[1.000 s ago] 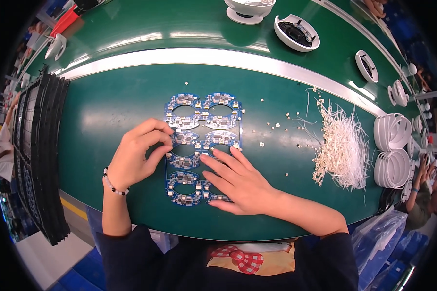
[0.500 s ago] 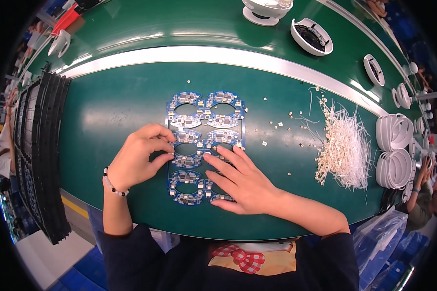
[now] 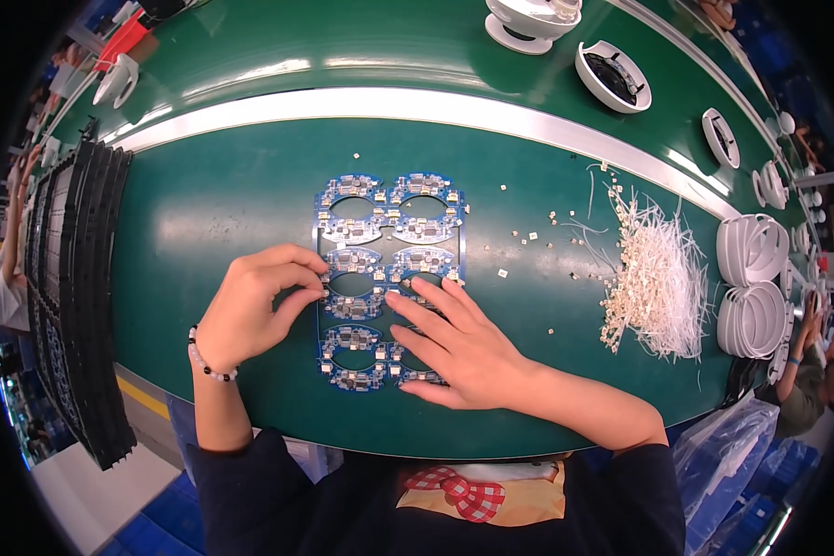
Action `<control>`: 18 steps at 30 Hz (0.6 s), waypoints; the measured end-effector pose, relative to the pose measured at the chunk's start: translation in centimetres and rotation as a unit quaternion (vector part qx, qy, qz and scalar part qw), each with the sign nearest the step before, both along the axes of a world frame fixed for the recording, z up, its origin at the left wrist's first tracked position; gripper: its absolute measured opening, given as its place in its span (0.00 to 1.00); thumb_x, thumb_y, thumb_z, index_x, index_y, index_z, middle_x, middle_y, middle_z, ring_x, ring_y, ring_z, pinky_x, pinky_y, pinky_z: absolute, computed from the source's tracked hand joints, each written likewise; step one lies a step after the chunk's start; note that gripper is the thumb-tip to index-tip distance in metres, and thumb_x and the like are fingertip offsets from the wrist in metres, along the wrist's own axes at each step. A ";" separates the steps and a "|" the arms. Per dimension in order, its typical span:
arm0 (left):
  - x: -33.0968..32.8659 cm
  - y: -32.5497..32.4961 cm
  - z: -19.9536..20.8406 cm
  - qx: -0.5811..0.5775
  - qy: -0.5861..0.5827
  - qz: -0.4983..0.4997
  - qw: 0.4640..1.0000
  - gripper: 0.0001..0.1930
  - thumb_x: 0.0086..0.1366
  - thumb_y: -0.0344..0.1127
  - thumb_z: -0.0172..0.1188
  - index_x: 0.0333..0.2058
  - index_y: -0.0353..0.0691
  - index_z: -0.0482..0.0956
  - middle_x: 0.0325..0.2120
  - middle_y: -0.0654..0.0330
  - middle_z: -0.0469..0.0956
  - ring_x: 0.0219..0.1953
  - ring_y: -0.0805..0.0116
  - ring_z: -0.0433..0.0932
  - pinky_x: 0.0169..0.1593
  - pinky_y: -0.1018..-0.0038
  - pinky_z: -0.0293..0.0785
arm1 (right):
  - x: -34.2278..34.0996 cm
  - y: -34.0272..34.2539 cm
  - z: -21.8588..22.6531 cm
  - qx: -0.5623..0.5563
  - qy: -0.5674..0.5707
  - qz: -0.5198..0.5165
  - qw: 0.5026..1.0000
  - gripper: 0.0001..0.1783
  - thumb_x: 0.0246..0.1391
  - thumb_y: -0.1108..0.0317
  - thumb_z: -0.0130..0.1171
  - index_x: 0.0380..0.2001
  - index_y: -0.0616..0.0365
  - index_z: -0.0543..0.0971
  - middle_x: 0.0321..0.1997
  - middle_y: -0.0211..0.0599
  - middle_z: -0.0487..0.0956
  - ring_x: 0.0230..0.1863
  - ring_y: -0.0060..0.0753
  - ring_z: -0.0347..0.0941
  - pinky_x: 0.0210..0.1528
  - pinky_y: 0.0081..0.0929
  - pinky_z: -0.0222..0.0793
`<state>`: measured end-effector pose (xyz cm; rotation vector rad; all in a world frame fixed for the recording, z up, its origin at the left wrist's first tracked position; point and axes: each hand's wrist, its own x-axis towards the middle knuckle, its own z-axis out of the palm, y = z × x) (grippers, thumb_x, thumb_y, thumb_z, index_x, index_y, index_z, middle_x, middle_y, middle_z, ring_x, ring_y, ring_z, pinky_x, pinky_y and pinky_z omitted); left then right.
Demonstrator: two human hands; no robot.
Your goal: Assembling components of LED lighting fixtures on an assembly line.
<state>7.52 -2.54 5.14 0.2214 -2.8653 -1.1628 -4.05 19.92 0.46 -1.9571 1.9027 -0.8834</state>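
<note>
A panel of joined blue circuit boards (image 3: 353, 309) lies flat on the green bench, with rounded openings in its boards. My left hand (image 3: 261, 301) is at the panel's left edge, thumb and fingers drawn together near a middle board. Anything between those fingertips is too small or hidden to make out. Across the panel's lower right part, my right hand (image 3: 468, 357) rests with fingers spread and covers some of the boards. It holds nothing that I can see.
A heap of white wires with small connectors (image 3: 663, 278) lies to the right, loose connectors scattered beside it. White oval rings (image 3: 752, 252) are stacked at the far right. Black trays (image 3: 79, 278) stand on the left. Beyond a pale rail (image 3: 389, 104) sit white round housings (image 3: 613, 77).
My left hand has shifted slightly left and down, fingertips still at the panel's edge. My right hand stays almost in place. The white housings beyond the rail have moved to the right.
</note>
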 end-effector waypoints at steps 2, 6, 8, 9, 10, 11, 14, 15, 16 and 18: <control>0.0 0.0 -0.1 -0.017 0.007 0.002 1.000 0.06 0.44 0.21 0.61 0.24 0.32 0.76 0.31 0.59 0.75 0.34 0.61 0.75 0.36 0.72 0.72 | 0.0 0.0 0.0 0.001 0.000 0.000 1.000 0.29 0.40 0.55 0.62 0.43 0.61 0.71 0.60 0.45 0.59 0.62 0.52 0.50 0.60 0.51 0.48; 0.1 0.1 -0.3 -0.041 0.012 0.010 0.999 0.07 0.43 0.22 0.62 0.24 0.33 0.77 0.31 0.59 0.75 0.32 0.61 0.75 0.35 0.72 0.73 | 0.1 0.0 0.0 -0.003 -0.001 -0.001 1.000 0.29 0.39 0.55 0.62 0.43 0.62 0.71 0.60 0.46 0.59 0.62 0.52 0.50 0.60 0.51 0.48; 0.2 0.2 -0.2 -0.063 0.026 -0.005 0.998 0.06 0.43 0.21 0.62 0.24 0.33 0.77 0.31 0.59 0.75 0.32 0.61 0.75 0.35 0.72 0.73 | 0.1 0.0 0.0 -0.004 -0.001 -0.003 1.000 0.29 0.39 0.56 0.63 0.43 0.62 0.71 0.60 0.46 0.58 0.62 0.52 0.50 0.60 0.51 0.48; 0.2 0.2 -0.1 -0.085 0.039 -0.020 0.995 0.06 0.42 0.21 0.61 0.23 0.33 0.76 0.31 0.59 0.75 0.32 0.61 0.75 0.34 0.73 0.73 | 0.1 0.0 0.0 -0.004 -0.003 -0.003 1.000 0.29 0.39 0.56 0.63 0.43 0.62 0.71 0.60 0.46 0.58 0.62 0.52 0.50 0.60 0.51 0.48; 0.2 0.2 -0.1 -0.084 0.039 -0.021 0.995 0.06 0.42 0.21 0.61 0.23 0.33 0.76 0.31 0.59 0.75 0.32 0.61 0.75 0.34 0.73 0.73 | 0.1 0.0 0.0 -0.004 -0.006 -0.004 1.000 0.29 0.39 0.56 0.63 0.43 0.62 0.71 0.60 0.46 0.58 0.63 0.52 0.50 0.60 0.51 0.48; 0.2 0.3 -0.1 -0.078 0.032 -0.017 0.996 0.06 0.42 0.21 0.61 0.22 0.33 0.76 0.31 0.59 0.75 0.32 0.61 0.75 0.35 0.72 0.72 | 0.1 0.0 0.0 -0.003 -0.005 -0.005 1.000 0.29 0.39 0.56 0.63 0.43 0.62 0.71 0.60 0.46 0.58 0.63 0.52 0.50 0.60 0.51 0.48; -0.1 0.6 -0.1 -0.077 0.036 -0.009 0.996 0.06 0.42 0.21 0.61 0.22 0.34 0.75 0.32 0.60 0.74 0.33 0.61 0.74 0.36 0.72 0.72 | 0.1 0.0 0.0 -0.003 -0.006 -0.004 1.000 0.29 0.39 0.56 0.63 0.43 0.62 0.71 0.60 0.46 0.59 0.62 0.52 0.50 0.60 0.52 0.47; -0.2 0.7 -0.1 -0.082 0.046 -0.005 0.996 0.06 0.42 0.21 0.61 0.22 0.34 0.74 0.32 0.60 0.74 0.33 0.61 0.74 0.36 0.71 0.71 | 0.1 0.0 -0.1 -0.003 -0.006 -0.004 1.000 0.29 0.39 0.56 0.63 0.43 0.62 0.71 0.60 0.46 0.59 0.62 0.52 0.50 0.60 0.52 0.47; -0.2 0.6 -0.1 -0.082 0.046 -0.005 0.996 0.06 0.42 0.21 0.61 0.22 0.34 0.74 0.32 0.60 0.74 0.33 0.61 0.74 0.36 0.71 0.71 | 0.1 0.0 -0.1 -0.003 -0.006 -0.004 1.000 0.29 0.39 0.56 0.63 0.43 0.62 0.71 0.60 0.46 0.58 0.63 0.52 0.50 0.60 0.52 0.47; -0.1 0.5 -0.1 -0.089 0.014 -0.015 0.996 0.07 0.42 0.21 0.61 0.23 0.35 0.74 0.32 0.60 0.74 0.34 0.61 0.73 0.38 0.71 0.71 | 0.1 0.0 0.0 -0.001 -0.007 -0.003 1.000 0.29 0.39 0.56 0.63 0.43 0.62 0.71 0.60 0.46 0.58 0.63 0.52 0.50 0.60 0.52 0.47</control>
